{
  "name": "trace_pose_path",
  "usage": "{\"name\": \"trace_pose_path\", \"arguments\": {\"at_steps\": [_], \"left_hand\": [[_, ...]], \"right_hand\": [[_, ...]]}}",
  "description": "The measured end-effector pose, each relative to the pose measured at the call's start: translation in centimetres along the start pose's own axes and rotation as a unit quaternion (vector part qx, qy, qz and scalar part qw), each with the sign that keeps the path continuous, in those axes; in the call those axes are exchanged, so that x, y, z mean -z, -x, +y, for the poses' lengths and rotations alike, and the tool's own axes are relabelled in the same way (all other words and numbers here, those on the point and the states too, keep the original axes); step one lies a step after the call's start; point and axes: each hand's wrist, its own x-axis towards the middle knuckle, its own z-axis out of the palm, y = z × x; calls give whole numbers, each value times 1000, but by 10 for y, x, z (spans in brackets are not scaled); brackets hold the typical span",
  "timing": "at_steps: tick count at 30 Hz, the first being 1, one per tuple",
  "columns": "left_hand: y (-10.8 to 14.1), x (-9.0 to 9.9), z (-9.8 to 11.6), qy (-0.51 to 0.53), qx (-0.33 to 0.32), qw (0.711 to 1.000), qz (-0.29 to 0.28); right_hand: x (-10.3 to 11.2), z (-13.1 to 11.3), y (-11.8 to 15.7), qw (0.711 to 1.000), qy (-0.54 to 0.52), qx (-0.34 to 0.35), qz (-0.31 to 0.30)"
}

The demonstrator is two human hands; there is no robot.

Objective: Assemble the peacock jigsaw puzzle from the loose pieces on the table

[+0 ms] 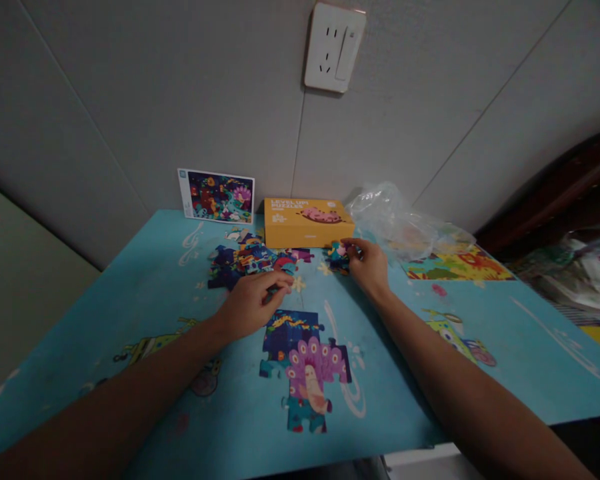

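Note:
My right hand (369, 265) has its thumb and fingers closed on a puzzle piece (337, 252) in teal, pink and dark blue, low over the table in front of the yellow box. Dark pieces lie close under it. To the left, my left hand (253, 301) has curled fingers, the tips just in front of a red and teal piece (285, 265) at the edge of a heap of loose pieces (245, 259). Whether those fingertips hold anything is hidden. Nearer to me lies a joined puzzle section (307, 370) with a purple peacock and a dark blue top.
A picture card (219, 197) leans on the wall at the back left. The yellow puzzle box (310, 223) stands beside it. Right of that are a crumpled clear plastic bag (393, 220) and an orange-green picture sheet (460, 263). A patterned blue cloth (150, 400) covers the table.

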Motion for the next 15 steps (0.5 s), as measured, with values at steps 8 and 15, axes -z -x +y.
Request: {"name": "trace_pose_path", "arguments": {"at_steps": [8, 15], "left_hand": [[-3, 4, -2, -76, 28, 995, 63], [-6, 14, 1, -236, 86, 947, 201]], "right_hand": [[-8, 8, 0, 999, 18, 1, -27], [-6, 4, 0, 999, 36, 8, -24]]}}
